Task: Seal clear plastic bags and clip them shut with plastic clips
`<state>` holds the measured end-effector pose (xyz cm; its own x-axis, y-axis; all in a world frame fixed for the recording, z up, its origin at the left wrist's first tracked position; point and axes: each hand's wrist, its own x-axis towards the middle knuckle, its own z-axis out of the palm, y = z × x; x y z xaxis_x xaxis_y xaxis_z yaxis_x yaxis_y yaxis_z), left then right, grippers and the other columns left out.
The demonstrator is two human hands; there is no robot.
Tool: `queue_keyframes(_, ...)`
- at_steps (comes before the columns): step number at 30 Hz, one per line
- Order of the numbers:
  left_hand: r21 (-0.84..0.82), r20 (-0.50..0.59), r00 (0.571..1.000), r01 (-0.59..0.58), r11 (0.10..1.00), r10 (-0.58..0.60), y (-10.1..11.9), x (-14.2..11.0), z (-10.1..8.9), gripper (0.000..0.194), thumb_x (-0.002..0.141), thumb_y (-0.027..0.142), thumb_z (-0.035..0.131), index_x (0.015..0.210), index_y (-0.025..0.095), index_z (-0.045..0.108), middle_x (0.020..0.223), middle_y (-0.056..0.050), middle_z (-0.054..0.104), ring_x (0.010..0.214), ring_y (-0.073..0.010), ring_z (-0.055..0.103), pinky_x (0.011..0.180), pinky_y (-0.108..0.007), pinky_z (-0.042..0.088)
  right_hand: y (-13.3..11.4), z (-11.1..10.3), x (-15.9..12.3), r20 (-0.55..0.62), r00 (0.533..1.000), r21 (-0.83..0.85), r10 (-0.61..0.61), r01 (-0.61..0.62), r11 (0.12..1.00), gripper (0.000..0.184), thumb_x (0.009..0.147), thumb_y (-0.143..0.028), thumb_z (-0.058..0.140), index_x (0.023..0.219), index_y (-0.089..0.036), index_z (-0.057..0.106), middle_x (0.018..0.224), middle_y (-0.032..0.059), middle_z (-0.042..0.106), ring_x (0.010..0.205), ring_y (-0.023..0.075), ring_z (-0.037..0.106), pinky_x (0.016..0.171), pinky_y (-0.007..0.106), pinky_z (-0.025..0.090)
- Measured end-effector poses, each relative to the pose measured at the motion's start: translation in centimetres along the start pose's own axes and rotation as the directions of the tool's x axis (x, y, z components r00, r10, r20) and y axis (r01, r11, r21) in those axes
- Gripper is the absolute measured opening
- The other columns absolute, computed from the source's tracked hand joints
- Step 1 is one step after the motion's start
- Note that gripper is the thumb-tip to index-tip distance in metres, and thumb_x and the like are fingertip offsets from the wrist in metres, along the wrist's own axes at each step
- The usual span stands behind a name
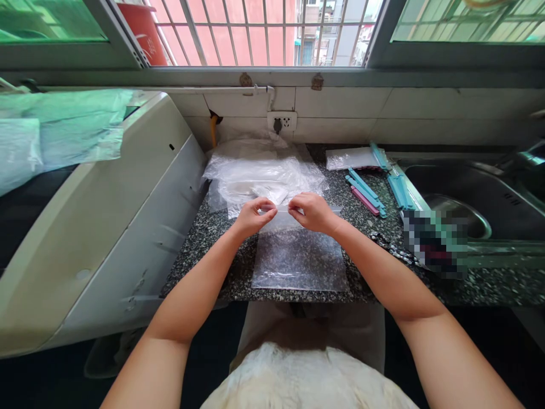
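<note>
A clear plastic zip bag (300,258) lies flat at the front of the speckled stone counter, its top edge toward the window. My left hand (256,216) pinches that top edge between thumb and fingers. A short way to the right, my right hand (311,211) grips the same edge in a pinch, with a small gap between the two hands. Just beyond my fingers lies a loose pile of clear plastic bags (264,170), wrinkled and overlapping.
Right of the pile are blue plastic strips (366,190), a pink strip (364,200) and a flat clear packet (351,158). A metal sink (447,170) is at the right. A large white appliance (128,227) bounds the left side. A wall socket (281,120) is at the back.
</note>
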<state>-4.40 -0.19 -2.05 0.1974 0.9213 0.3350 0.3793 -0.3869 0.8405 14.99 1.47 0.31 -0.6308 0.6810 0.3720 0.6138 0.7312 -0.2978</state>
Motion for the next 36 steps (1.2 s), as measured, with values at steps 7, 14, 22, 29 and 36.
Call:
queue_keyframes(7,0.003,-0.016,1.0,-0.011,1.0,0.011,-0.06,-0.06,0.06,0.021,0.07,0.038,0.06,0.065,0.018,0.059,0.066,-0.001,0.062,0.066,-0.0142,0.059,0.067,-0.026,0.049,-0.05,-0.05,0.03,0.014,1.0,-0.022,0.008,-0.008,1.0,0.011,0.079,-0.019,0.054,0.074,-0.017,0.064,0.072,0.0057,0.066,0.071,0.0173,0.055,0.068,0.028,0.033)
queue_keyframes(14,0.015,-0.037,0.997,-0.061,0.998,0.062,0.0,-0.04,0.21,0.021,0.071,0.037,0.062,0.066,0.017,0.061,0.069,-0.003,0.062,0.068,-0.0143,0.059,0.066,-0.026,0.05,-0.14,0.05,-0.02,-0.015,1.0,-0.019,0.016,-0.016,1.0,0.011,0.08,-0.02,0.054,0.075,-0.017,0.064,0.073,0.0055,0.067,0.072,0.0174,0.056,0.068,0.028,0.033)
queue_keyframes(22,0.019,-0.039,0.995,-0.094,0.995,0.095,-0.1,0.03,0.35,0.019,0.072,0.034,0.06,0.065,0.016,0.062,0.068,-0.002,0.06,0.067,-0.0132,0.058,0.067,-0.026,0.052,-0.23,0.17,-0.03,0.0,1.0,-0.02,0.011,-0.011,1.0,0.012,0.08,-0.021,0.054,0.075,-0.016,0.064,0.072,0.0056,0.066,0.071,0.0169,0.055,0.067,0.028,0.033)
queue_keyframes(29,-0.011,-0.032,0.997,-0.072,0.997,0.072,-0.04,0.05,0.37,0.018,0.071,0.033,0.059,0.065,0.016,0.061,0.067,-0.001,0.06,0.065,-0.013,0.059,0.066,-0.025,0.052,-0.13,0.34,-0.02,-0.013,1.0,-0.003,0.007,-0.007,1.0,0.012,0.08,-0.021,0.055,0.075,-0.016,0.065,0.071,0.005,0.066,0.07,0.0165,0.054,0.067,0.027,0.034)
queue_keyframes(36,-0.013,-0.038,0.997,-0.07,0.997,0.069,0.1,0.04,0.23,0.017,0.07,0.032,0.06,0.064,0.016,0.061,0.066,-0.002,0.061,0.065,-0.0131,0.06,0.066,-0.025,0.052,-0.01,0.14,-0.06,-0.029,1.0,0.045,-0.002,0.004,0.999,0.011,0.08,-0.021,0.056,0.075,-0.016,0.065,0.073,0.0045,0.067,0.07,0.0158,0.055,0.068,0.026,0.035)
